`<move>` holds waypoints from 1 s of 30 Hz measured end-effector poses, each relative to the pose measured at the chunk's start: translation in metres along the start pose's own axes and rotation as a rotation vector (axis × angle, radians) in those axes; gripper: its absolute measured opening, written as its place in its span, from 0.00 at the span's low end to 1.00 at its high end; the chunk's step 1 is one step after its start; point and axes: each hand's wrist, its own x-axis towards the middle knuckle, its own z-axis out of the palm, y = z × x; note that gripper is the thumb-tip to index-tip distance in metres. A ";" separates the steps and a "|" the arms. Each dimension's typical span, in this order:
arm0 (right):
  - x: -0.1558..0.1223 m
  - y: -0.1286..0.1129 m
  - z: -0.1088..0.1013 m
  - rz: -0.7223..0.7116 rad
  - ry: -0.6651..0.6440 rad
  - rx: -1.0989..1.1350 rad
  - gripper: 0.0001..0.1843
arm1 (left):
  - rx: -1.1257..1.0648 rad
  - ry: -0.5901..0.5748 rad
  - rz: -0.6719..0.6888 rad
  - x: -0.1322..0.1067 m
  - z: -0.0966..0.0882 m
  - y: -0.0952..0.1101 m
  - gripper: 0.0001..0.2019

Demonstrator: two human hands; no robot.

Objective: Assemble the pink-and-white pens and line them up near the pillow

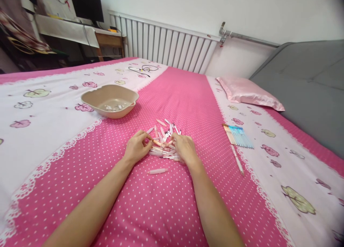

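Observation:
A loose pile of pen parts (162, 154), pale pink barrels and thin white refills with dark tips, lies on the pink dotted bedspread. My left hand (137, 146) is at the pile's left side, thumb and fingertips pinched on one end of an orange pen barrel (158, 143). On the other side my right hand (184, 146) reaches over the pile with its fingers drawn together; whatever they grip is hidden. One pale pink pen barrel (157, 171) rests by itself nearer to me.
A beige basin (118, 112) with small clear and white pieces stands to the left. At the right lie a row of orange and blue pens (238, 136) and a single pale pen (237, 160). Farther back are a black cable (143, 69), a pink pillow (248, 93) and a white radiator (166, 43).

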 end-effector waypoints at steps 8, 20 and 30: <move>-0.001 0.003 -0.003 0.031 0.099 0.038 0.10 | 0.019 0.004 0.040 -0.002 -0.003 0.003 0.08; -0.002 -0.020 -0.009 -0.076 0.089 0.215 0.10 | 0.007 0.000 0.143 -0.003 -0.007 0.012 0.11; -0.005 -0.035 -0.006 -0.189 0.168 0.164 0.09 | 0.069 0.010 0.272 -0.004 0.006 0.015 0.13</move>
